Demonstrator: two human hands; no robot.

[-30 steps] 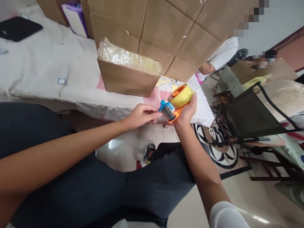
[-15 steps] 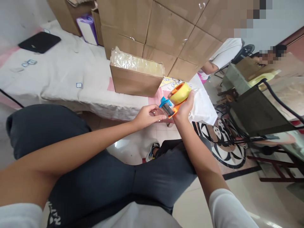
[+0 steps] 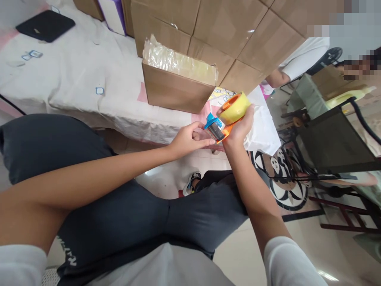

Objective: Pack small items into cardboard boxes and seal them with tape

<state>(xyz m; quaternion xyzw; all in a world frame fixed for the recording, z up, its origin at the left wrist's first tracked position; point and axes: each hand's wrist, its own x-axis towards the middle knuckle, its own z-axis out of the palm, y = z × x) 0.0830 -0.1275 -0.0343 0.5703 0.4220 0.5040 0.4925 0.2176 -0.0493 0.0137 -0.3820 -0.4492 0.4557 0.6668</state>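
Observation:
My right hand (image 3: 242,125) is closed around an orange tape dispenser (image 3: 228,132) with a blue front piece and a dark roller. A wide roll of yellowish packing tape (image 3: 236,111) sits on it, facing up. At the dispenser's front end is my left hand (image 3: 192,137), its thumb and index finger bent about the edge by the blue piece. Whether it pinches a loose tape end is too small to make out. Just beyond stands a cardboard box (image 3: 178,89) on the cloth-covered table, with shiny clear tape across its top.
Stacked cardboard boxes (image 3: 223,28) rise behind the single box. A black flat case (image 3: 46,26) and a small blue-edged sticker (image 3: 99,91) lie on the white tablecloth (image 3: 119,75). To the right are a dark-backed chair (image 3: 339,139) and another person's arm (image 3: 278,77).
The view has tilted and shifted, so the table and boxes sit higher in it. Both hands stay at the dispenser, with the left thumb and fingers still at its front end.

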